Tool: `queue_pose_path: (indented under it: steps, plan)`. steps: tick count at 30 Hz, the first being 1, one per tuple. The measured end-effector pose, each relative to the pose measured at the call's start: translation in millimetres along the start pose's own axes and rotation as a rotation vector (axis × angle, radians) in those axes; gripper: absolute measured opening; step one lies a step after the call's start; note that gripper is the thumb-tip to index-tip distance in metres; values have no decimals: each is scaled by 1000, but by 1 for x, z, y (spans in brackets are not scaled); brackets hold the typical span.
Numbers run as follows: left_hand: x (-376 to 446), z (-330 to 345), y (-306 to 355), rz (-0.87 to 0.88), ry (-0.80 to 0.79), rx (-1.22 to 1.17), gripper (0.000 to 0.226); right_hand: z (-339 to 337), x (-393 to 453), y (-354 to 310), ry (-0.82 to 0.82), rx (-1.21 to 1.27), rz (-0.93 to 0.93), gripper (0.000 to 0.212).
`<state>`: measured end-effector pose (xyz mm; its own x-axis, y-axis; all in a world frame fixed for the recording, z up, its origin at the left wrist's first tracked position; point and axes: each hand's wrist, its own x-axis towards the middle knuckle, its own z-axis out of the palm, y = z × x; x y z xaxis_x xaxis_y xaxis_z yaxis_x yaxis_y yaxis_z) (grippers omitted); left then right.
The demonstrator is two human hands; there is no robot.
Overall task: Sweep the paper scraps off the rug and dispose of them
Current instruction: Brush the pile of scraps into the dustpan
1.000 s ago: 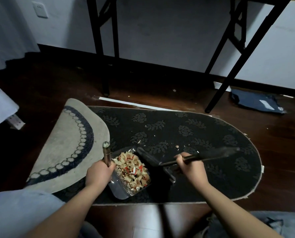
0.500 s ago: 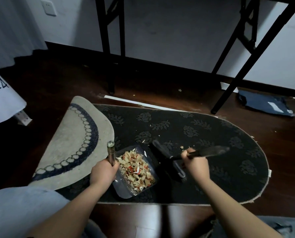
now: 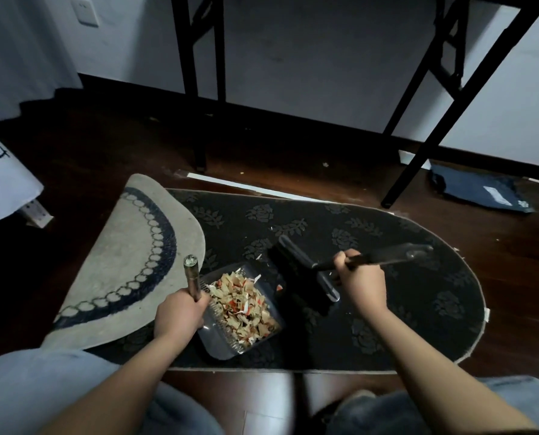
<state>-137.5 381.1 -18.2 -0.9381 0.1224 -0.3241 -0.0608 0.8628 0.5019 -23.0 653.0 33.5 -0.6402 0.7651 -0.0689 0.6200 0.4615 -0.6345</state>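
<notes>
While the left hand (image 3: 180, 315) grips the handle of the clear plastic dustpan (image 3: 230, 337) heaped with tan and red paper scraps (image 3: 243, 306) on the near left of the dark floral oval rug (image 3: 419, 309), a tilt could spill them. Right hand (image 3: 361, 285) clenches the black hand brush (image 3: 306, 277); a hard stroke might scatter the few stray bits near its bristles.
</notes>
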Motion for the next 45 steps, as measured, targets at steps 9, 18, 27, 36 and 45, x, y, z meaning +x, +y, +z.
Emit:
queue_pose_path:
  steps: [9, 18, 27, 36, 45]
  plan:
    - [33, -17, 1, -39, 9, 26, 40, 44, 6, -22, -175, -76, 14, 22]
    - [53, -21, -5, -31, -38, 22, 37, 32, 1, -18, -188, 70, -130, 40]
    - [53, -21, -10, -60, -63, -57, 34, 18, 35, -30, -75, -45, 8, 29]
    - [57, -22, -13, -67, -81, -84, 34, 52, 11, -27, -217, 6, -82, 28]
    - [56, -26, -20, -59, -165, -113, 27, 15, 18, -23, -55, 73, -18, 32]
